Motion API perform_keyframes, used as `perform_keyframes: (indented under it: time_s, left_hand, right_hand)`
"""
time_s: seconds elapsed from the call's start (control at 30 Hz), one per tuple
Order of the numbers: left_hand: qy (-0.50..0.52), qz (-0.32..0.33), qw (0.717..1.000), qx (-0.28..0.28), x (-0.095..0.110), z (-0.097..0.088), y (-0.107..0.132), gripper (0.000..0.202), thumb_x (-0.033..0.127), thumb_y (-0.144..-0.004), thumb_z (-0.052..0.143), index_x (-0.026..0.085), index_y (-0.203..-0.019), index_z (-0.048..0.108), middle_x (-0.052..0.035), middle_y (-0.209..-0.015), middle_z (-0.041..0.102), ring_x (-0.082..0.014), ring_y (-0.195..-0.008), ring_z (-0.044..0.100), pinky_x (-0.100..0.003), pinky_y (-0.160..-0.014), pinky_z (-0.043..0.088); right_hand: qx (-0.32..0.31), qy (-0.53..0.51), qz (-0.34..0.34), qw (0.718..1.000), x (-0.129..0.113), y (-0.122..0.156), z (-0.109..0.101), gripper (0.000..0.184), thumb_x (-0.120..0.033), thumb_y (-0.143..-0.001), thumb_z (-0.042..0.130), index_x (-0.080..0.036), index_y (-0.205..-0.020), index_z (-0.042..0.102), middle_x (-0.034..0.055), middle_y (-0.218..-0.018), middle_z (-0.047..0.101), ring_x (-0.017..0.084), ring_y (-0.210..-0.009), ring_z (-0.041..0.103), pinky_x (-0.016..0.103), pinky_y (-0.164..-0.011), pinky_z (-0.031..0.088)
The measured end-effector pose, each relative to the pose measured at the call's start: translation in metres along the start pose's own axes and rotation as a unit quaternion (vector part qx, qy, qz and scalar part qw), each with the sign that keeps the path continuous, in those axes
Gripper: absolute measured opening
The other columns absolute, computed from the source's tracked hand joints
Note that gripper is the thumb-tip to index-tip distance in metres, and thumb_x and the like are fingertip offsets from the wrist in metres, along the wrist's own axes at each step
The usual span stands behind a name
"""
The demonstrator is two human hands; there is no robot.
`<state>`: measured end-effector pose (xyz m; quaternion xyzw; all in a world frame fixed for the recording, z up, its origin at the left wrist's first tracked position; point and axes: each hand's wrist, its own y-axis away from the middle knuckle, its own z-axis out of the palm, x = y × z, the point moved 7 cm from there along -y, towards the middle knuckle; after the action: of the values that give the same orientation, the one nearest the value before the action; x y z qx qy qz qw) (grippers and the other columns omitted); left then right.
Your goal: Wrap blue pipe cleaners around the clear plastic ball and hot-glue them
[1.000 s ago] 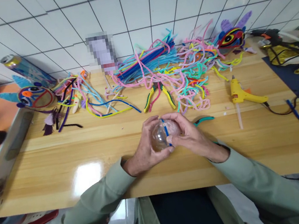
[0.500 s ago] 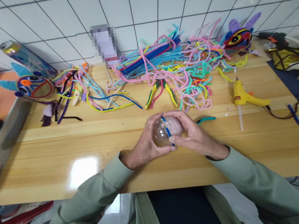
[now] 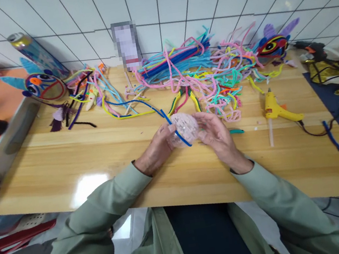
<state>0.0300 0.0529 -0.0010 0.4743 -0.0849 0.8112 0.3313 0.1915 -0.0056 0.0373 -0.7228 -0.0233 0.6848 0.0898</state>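
Note:
A clear plastic ball (image 3: 184, 128) with a blue pipe cleaner (image 3: 173, 127) wrapped around it sits between both my hands above the wooden table (image 3: 97, 155). My left hand (image 3: 156, 148) cups the ball from the left, fingers curled on it. From the right, my right hand (image 3: 214, 135) grips it with thumb and fingers. One end of the blue pipe cleaner sticks up at the ball's upper left.
A big tangle of coloured pipe cleaners (image 3: 199, 70) lies at the back. Yellow-handled pliers (image 3: 184, 99) lie just beyond the ball, a yellow glue gun (image 3: 276, 110) to the right. Fish-like craft figures stand at back left (image 3: 40, 85) and back right (image 3: 271, 46). A can (image 3: 35, 53) leans on the wall.
Both hands have lifted and turned the ball; its textured pinkish side now faces up and the blue pipe cleaner runs diagonally. The camera view has shifted slightly.

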Motion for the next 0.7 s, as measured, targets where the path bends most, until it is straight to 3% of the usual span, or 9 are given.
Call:
perform_keyframes:
  time_s: [0.23,0.43,0.57,0.7]
  left_hand:
    - [0.08,-0.046,0.995,0.036,-0.002,-0.014,-0.006,0.064,0.07,-0.094,0.074,0.025,-0.14,0.07,-0.0107,-0.142,0.08,-0.0345,-0.124,0.08,-0.05,-0.095,0.073]
    - [0.178,-0.077,0.98,0.039,0.001,-0.01,-0.005,0.054,0.058,-0.103,0.066,0.019,-0.141,0.068,-0.013,-0.13,0.083,-0.0275,-0.106,0.083,-0.039,-0.083,0.074]
    - [0.213,-0.119,0.969,0.042,0.001,-0.01,-0.004,0.056,0.059,-0.11,0.053,0.015,-0.143,0.066,-0.0151,-0.116,0.085,-0.0285,-0.095,0.084,-0.046,-0.082,0.075]
    - [0.217,-0.127,0.967,0.038,-0.001,-0.011,-0.004,0.06,0.062,-0.109,0.055,0.016,-0.145,0.066,-0.0152,-0.11,0.085,-0.0291,-0.09,0.084,-0.05,-0.084,0.074]
  right_hand:
    - [0.011,0.03,0.018,0.999,0.017,0.0,-0.003,0.064,-0.069,-0.092,0.082,-0.032,-0.14,0.062,0.0119,-0.154,0.067,0.032,-0.144,0.063,0.056,-0.124,0.052]
    - [0.009,0.028,-0.007,1.0,0.019,0.0,-0.002,0.055,-0.064,-0.095,0.082,-0.033,-0.138,0.066,0.0089,-0.146,0.073,0.031,-0.137,0.068,0.054,-0.117,0.058]
    - [0.024,0.057,-0.042,0.997,0.019,0.0,-0.005,0.05,-0.061,-0.096,0.081,-0.035,-0.137,0.069,0.008,-0.143,0.074,0.03,-0.135,0.069,0.053,-0.114,0.061]
    - [0.03,0.105,-0.076,0.991,0.017,0.001,-0.008,0.043,-0.058,-0.101,0.078,-0.035,-0.136,0.07,0.0083,-0.142,0.074,0.03,-0.129,0.073,0.053,-0.108,0.064]
